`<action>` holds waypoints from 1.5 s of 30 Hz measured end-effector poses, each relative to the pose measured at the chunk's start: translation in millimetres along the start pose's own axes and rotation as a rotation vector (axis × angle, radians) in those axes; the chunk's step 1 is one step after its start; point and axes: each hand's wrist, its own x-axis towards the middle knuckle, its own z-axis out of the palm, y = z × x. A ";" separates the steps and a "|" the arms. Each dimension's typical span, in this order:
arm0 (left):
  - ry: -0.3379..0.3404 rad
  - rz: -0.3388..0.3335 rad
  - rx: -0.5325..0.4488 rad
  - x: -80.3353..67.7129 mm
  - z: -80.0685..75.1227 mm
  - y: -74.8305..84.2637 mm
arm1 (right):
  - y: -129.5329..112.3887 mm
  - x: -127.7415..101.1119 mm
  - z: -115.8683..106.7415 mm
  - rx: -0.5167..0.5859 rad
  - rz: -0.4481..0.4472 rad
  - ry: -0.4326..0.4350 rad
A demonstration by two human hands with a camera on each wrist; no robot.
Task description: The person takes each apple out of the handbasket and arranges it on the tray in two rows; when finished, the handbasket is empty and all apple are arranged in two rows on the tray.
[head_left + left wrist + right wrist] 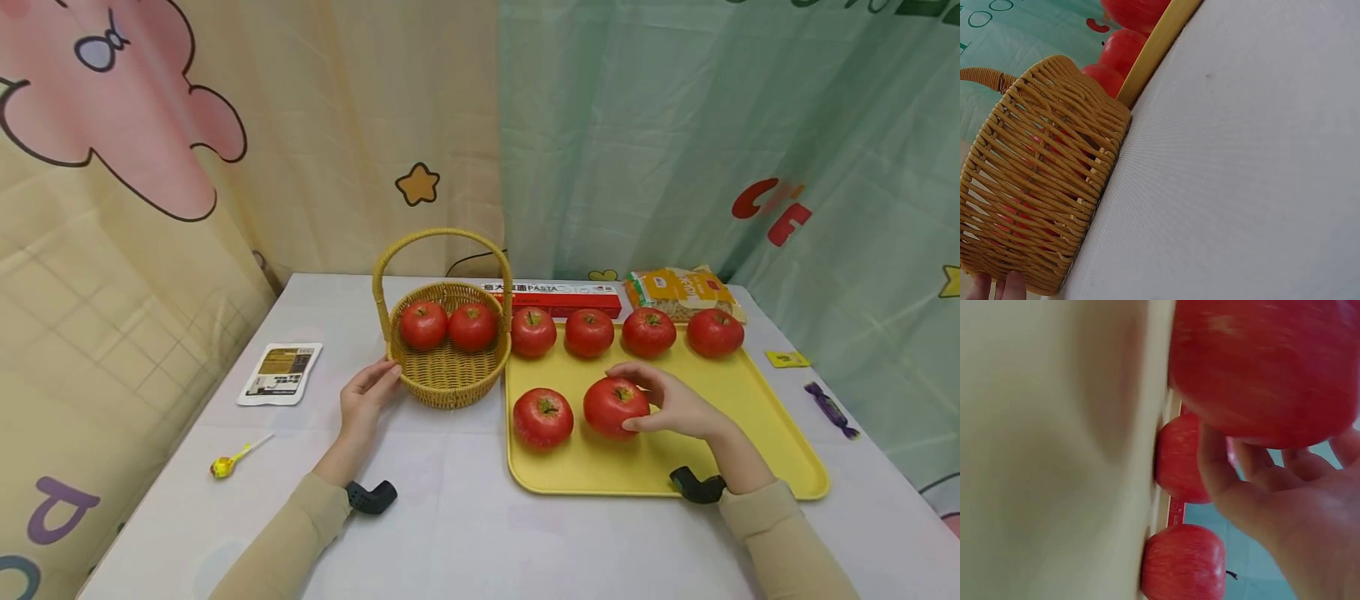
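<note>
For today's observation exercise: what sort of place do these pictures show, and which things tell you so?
Probably a staged tabletop set, not a real kitchen: cartoon curtains hang close behind a cloth-covered table, where apples sit in neat rows on a yellow tray beside a basket.

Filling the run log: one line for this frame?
left hand: touches basket | right hand: grips apple on tray | basket: two apples

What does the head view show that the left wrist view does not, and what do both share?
Head only: the right hand gripping an apple, a lollipop, a pasta box. Left wrist only: the basket's weave close up, with the left hand's fingertips at its base. Both: basket, yellow tray, apples, table.
</note>
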 end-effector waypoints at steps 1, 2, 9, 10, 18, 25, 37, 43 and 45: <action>-0.002 0.002 0.000 -0.2 0.0 0.2 | 2.5 -1.1 -1.3 0.002 0.001 -0.020; -0.007 0.002 0.002 -0.3 -0.1 0.3 | 4.7 -1.9 -2.0 0.006 0.006 -0.037; 0.004 0.017 0.005 -0.3 0.1 -0.3 | 11.0 -4.5 -3.5 0.024 0.047 -0.131; 0.007 0.019 0.006 -0.1 0.1 -0.8 | 10.9 -4.6 -3.5 0.028 0.050 -0.137; 0.005 0.018 0.005 0.9 -0.1 -2.6 | 5.7 -5.3 -5.6 0.036 0.092 -0.186; -0.004 0.014 0.009 0.3 -0.9 -2.2 | -2.3 -3.4 -6.5 -0.037 0.153 -0.164; -0.003 0.014 0.019 1.0 -0.8 -0.2 | -84.3 42.4 4.5 -0.092 -0.023 0.056; 0.003 0.012 0.013 1.4 -0.3 -1.3 | -118.5 90.9 26.1 -0.086 -0.090 0.010; 0.001 0.017 0.009 1.5 -0.7 -2.5 | -123.9 108.8 33.0 -0.071 -0.118 -0.011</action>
